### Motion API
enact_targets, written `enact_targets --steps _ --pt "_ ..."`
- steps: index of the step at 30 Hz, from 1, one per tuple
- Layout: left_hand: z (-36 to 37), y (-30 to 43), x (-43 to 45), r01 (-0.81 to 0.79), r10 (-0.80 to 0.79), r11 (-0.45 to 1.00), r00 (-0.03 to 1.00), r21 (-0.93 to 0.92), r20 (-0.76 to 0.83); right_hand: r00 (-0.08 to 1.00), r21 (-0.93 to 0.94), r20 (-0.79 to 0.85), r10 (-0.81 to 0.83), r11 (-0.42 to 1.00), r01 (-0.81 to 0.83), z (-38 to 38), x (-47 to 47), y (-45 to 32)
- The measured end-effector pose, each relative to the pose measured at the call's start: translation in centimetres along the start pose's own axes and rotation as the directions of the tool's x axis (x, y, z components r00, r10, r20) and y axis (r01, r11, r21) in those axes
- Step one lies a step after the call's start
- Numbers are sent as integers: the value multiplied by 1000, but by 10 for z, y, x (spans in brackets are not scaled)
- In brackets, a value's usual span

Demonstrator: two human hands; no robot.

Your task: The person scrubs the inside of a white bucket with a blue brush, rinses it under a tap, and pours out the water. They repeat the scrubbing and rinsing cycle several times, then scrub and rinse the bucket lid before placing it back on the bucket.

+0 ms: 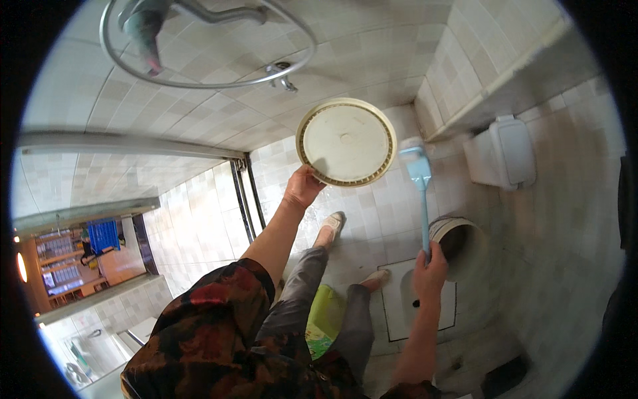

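My left hand (304, 186) grips the lower rim of a round, off-white plastic bucket lid (346, 142), held up with its ribbed inner rim facing me. My right hand (430, 268) is closed around the handle of a light blue scrubbing brush (418, 170). The brush head points away from me, just to the right of the lid and apart from it. Its bristles look blurred. A round bucket (451, 227) with a dark inside stands on the floor beside my right hand.
A squat toilet pan (401, 319) is set in the tiled floor by my right foot. A green plastic container (326, 311) stands between my legs. A white lidded bin (513, 152) is at the right. A metal shower hose (209, 86) hangs near a wall tap (282, 76). A sliding-door track (244, 199) lies left.
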State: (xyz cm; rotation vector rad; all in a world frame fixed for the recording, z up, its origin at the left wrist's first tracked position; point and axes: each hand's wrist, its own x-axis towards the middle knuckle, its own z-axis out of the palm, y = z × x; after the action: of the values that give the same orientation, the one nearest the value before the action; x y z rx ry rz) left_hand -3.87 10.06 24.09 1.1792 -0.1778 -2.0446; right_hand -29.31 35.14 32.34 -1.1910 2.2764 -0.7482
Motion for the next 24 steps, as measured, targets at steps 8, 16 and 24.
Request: enact_targets --steps 8,16,24 --pt "-29 33 1 -56 48 998 981 -35 -189 971 -142 155 -180 969 202 -43 101 -91" --pt "-40 41 12 -22 -4 994 973 -110 -230 774 -394 389 -500 669 630 18 171 -235" --pt "-50 24 32 54 -60 989 997 -138 -40 665 -290 372 -648 599 746 136 240 -322"
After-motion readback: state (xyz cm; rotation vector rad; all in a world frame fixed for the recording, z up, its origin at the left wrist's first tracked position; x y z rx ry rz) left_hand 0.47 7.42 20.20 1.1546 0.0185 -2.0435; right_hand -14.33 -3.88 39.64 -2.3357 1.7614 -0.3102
